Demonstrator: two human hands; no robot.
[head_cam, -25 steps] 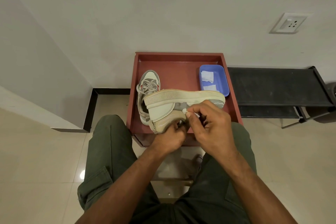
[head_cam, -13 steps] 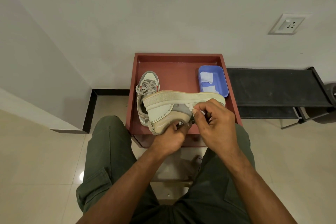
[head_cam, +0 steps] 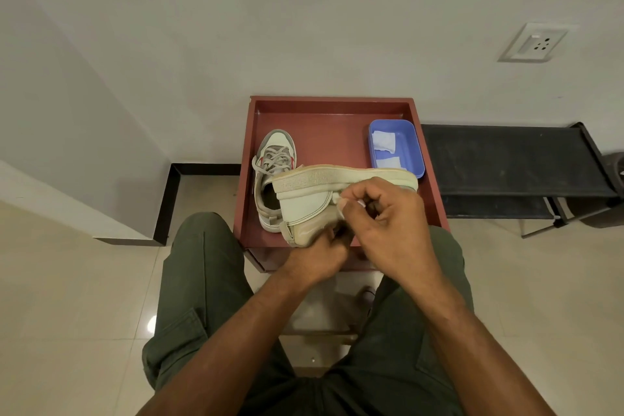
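Note:
A beige and white sneaker (head_cam: pixel 310 199) is held on its side above the red tray (head_cam: pixel 324 111), sole edge facing up. My left hand (head_cam: pixel 320 257) grips it from below at the heel end. My right hand (head_cam: pixel 381 219) pinches a small white wipe (head_cam: pixel 337 203) against the shoe's side, just under the sole edge. A second sneaker (head_cam: pixel 273 159) with grey laces lies in the tray's left half, partly hidden behind the held one.
A blue plastic box (head_cam: pixel 410 145) with folded white wipes sits in the tray's right back corner. A low black rack (head_cam: pixel 506 162) stands to the right against the wall. A wall socket (head_cam: pixel 533 42) is above it. My knees flank the tray's front.
My right hand slid right along the shoe's side with the wipe, then came back left toward the heel. The shoe stays held on its side by my left hand.

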